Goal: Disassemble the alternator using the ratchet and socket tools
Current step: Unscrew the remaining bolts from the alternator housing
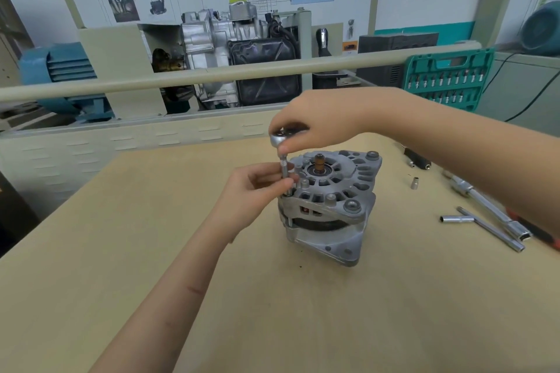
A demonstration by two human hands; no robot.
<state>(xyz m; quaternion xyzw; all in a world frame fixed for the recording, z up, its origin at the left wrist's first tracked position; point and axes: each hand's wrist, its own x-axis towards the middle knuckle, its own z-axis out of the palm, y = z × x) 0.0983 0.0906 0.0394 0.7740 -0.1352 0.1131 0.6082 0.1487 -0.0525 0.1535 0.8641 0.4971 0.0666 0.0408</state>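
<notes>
Bare forearms reach in from the near edge of the tan worktable point(121, 197), both meeting at the alternator point(328, 206), which stands on end around the middle of the tabletop with its vented grey housing and brown-tipped shaft facing up.

At the alternator's left edge a ratchet point(280, 139) stands upright on a slim knurled extension point(285, 174) that runs down to a bolt at the rim of the housing. Above it, the right hand point(312, 124) has its fingers curled over the round ratchet head, the thumb pressing against its side. Lower down, the left hand point(257, 188) pinches the extension between thumb and fingertips, right beside the housing.

To the right of the alternator, well apart from it, a small loose socket point(414, 183) stands on the table. Farther right lie a T-shaped socket wrench point(481, 228) and a longer chrome tube wrench point(488, 206), partly hidden under the right forearm. Beyond these, a dark-handled tool point(417, 159) lies near the far edge.

Behind the alternator, past the table, a green tool case point(448, 79) stands open with rows of bits. Left of that case, a cutaway gearbox display point(239, 48) sits behind a beige rail point(212, 74), with wall charts above.
</notes>
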